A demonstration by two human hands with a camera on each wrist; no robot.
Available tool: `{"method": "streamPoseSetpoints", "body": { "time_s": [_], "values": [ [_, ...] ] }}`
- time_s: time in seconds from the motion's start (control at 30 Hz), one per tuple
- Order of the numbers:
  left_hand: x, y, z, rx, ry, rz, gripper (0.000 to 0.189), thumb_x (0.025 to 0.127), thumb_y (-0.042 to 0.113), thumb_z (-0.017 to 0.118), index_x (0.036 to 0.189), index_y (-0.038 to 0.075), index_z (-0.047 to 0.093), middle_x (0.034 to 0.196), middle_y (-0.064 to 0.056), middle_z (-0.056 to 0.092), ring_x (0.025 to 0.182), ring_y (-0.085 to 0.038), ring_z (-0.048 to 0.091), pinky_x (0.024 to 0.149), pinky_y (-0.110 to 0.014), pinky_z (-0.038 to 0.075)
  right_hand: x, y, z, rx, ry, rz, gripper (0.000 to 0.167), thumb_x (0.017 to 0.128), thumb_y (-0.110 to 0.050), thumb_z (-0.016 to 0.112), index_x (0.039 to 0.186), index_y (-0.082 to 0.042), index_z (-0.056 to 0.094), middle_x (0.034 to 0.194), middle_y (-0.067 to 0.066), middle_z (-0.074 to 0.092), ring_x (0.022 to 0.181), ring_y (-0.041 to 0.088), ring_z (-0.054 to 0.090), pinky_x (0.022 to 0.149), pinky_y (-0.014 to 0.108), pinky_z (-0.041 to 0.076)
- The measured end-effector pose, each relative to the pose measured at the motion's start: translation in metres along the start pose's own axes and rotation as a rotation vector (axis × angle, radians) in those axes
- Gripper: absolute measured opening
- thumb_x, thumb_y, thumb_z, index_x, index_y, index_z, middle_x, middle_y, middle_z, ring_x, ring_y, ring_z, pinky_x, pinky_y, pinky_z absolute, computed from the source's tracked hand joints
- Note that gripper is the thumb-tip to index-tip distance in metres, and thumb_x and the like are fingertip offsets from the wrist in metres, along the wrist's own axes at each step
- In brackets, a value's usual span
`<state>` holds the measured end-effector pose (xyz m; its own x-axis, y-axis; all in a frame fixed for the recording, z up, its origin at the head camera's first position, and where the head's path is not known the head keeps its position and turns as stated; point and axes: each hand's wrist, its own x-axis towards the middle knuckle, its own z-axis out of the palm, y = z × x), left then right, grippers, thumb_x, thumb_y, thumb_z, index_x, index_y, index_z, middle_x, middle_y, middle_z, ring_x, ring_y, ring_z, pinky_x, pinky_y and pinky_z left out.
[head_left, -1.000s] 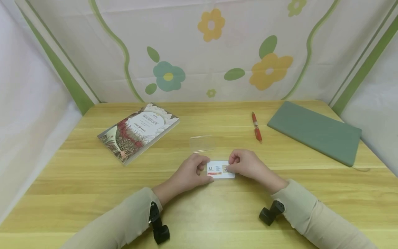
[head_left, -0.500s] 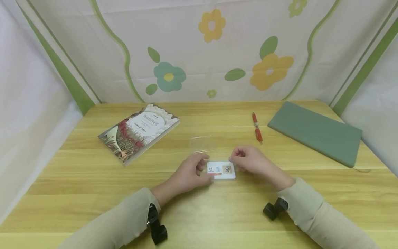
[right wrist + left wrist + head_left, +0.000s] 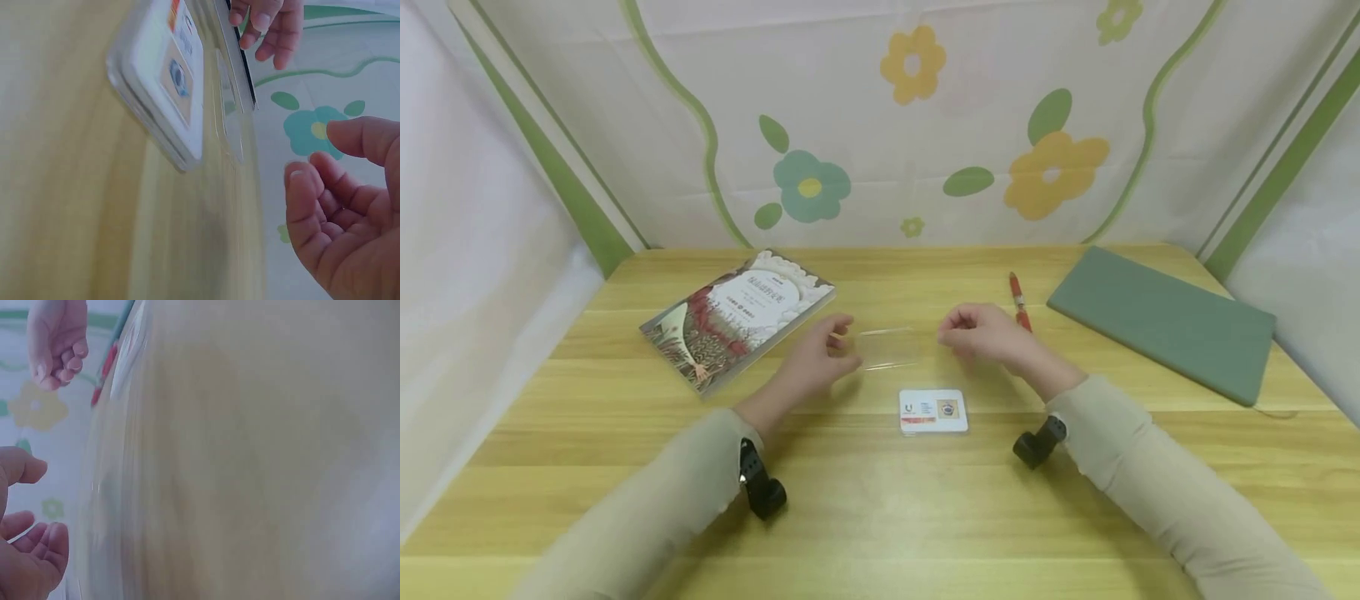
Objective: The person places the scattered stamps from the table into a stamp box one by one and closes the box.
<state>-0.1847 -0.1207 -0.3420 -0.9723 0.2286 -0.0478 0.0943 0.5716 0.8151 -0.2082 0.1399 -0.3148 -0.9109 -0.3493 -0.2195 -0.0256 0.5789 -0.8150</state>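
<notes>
A clear, flat plastic lid [image 3: 887, 348] lies on the table between both hands. My left hand [image 3: 808, 354] is at the lid's left edge, thumb and fingers parted. To the lid's right, my right hand [image 3: 988, 337] hovers with loosely bent fingers; the right wrist view shows a gap between its thumb and fingertips, with nothing in it. Nearer the front lies a small clear plastic case [image 3: 140, 87] filled with something white, its printed top [image 3: 933, 411] bearing a logo, a red strip and a tan square. Neither hand touches this case.
At the left rests an illustrated paperback book [image 3: 737, 321]. A red pen [image 3: 1017, 300] lies behind my right hand, partly covered by it. Farther right is a green notebook [image 3: 1165, 321]. A flower-printed cloth [image 3: 865, 108] hangs along the table's back edge.
Both hands have left the printed case and moved away from the body, to either side of the clear lid. The case and lid stay in place.
</notes>
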Motion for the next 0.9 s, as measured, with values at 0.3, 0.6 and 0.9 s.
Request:
{"method": "streamPoseSetpoints", "body": {
  "time_s": [0.3, 0.6, 0.9],
  "values": [
    [0.020, -0.006, -0.002, 0.193, -0.078, 0.081, 0.070, 0.079, 0.020, 0.071, 0.140, 0.008, 0.038, 0.138, -0.013, 0.044, 0.123, -0.031, 0.046, 0.101, -0.043, 0.038, 0.029, -0.001, 0.003, -0.126, -0.045, -0.029, 0.050, 0.084, -0.019, 0.065, 0.129, -0.002, 0.049, 0.128, 0.016, 0.052, 0.118, 0.030, 0.048, 0.100, 0.043, 0.038],
    [0.030, -0.008, -0.001, 0.254, -0.131, 0.081, 0.077, 0.076, 0.022, 0.073, 0.141, 0.003, 0.036, 0.144, -0.015, 0.037, 0.133, -0.030, 0.033, 0.110, -0.042, 0.025, 0.044, -0.003, 0.017, -0.239, -0.077, -0.045, 0.064, 0.075, -0.014, 0.072, 0.134, -0.004, 0.047, 0.137, 0.014, 0.047, 0.127, 0.030, 0.042, 0.108, 0.043, 0.028],
    [0.033, -0.015, -0.003, 0.329, -0.214, 0.094, 0.081, 0.075, 0.031, 0.074, 0.141, 0.003, 0.036, 0.143, -0.016, 0.037, 0.133, -0.031, 0.032, 0.110, -0.043, 0.025, 0.045, -0.008, 0.025, -0.350, -0.144, -0.026, 0.073, 0.073, -0.015, 0.074, 0.139, -0.010, 0.041, 0.142, 0.010, 0.042, 0.131, 0.028, 0.036, 0.109, 0.043, 0.027]
  ]
}}
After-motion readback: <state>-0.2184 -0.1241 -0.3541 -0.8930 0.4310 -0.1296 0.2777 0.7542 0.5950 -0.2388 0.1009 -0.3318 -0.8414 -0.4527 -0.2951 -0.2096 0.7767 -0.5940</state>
